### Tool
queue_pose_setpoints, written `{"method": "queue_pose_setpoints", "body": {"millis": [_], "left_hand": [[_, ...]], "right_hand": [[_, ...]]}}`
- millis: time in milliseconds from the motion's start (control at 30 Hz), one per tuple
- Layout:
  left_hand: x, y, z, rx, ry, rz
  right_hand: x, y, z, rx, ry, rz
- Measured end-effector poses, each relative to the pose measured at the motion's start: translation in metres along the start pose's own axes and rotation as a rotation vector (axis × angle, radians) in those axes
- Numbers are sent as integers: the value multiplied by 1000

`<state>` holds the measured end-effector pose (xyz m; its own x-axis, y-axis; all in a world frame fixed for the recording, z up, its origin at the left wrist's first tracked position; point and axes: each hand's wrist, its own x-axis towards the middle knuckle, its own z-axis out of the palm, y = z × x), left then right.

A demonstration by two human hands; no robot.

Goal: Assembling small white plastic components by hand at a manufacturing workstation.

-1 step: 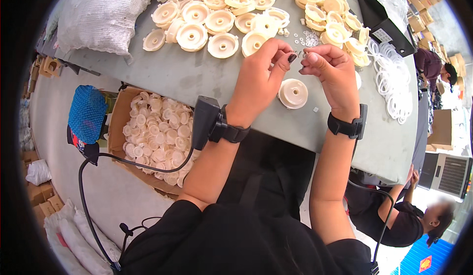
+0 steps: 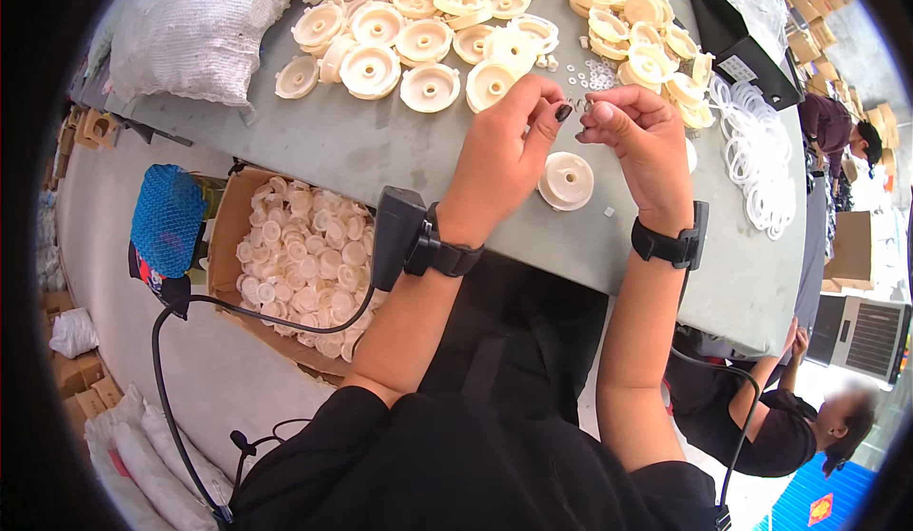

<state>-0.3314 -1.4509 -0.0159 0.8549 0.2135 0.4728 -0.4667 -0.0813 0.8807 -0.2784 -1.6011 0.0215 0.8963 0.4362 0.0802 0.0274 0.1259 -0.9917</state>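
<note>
Close together above the table, my left hand [image 2: 504,155] and my right hand [image 2: 651,155] both pinch with thumb and fingers. A small thin metal spring [image 2: 576,105] spans the gap between the fingertips, its ends hidden in the two pinches. Just below the hands, a round cream plastic wheel-like part [image 2: 567,181] lies flat on the grey table [image 2: 380,151]. A tiny pale square piece [image 2: 609,212] sits to its right. Beyond the fingers are small clear washers [image 2: 599,75].
Cream round parts [image 2: 371,70] are heaped at the back, with a second heap [image 2: 649,60] to the right. White rings [image 2: 761,170] lie near the right edge. A woven sack [image 2: 200,37] stands far left. A carton of pale caps [image 2: 304,255] is below left. Another person [image 2: 770,417] is at right.
</note>
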Motion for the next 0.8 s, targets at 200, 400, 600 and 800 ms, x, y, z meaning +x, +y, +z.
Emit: {"method": "queue_pose_setpoints", "body": {"millis": [200,400,600,800], "left_hand": [[0,-4,-1,48,-30,-5],[2,-1,-5,-312,3,-232],[6,-1,-12,-238,53,-359],[9,-1,-24,-256,21,-497]], "right_hand": [[2,1,3,-114,-59,-118],[2,-2,10,-211,-70,-175],[4,1,12,-276,-121,-226],[5,5,15,-307,-146,-283]]}}
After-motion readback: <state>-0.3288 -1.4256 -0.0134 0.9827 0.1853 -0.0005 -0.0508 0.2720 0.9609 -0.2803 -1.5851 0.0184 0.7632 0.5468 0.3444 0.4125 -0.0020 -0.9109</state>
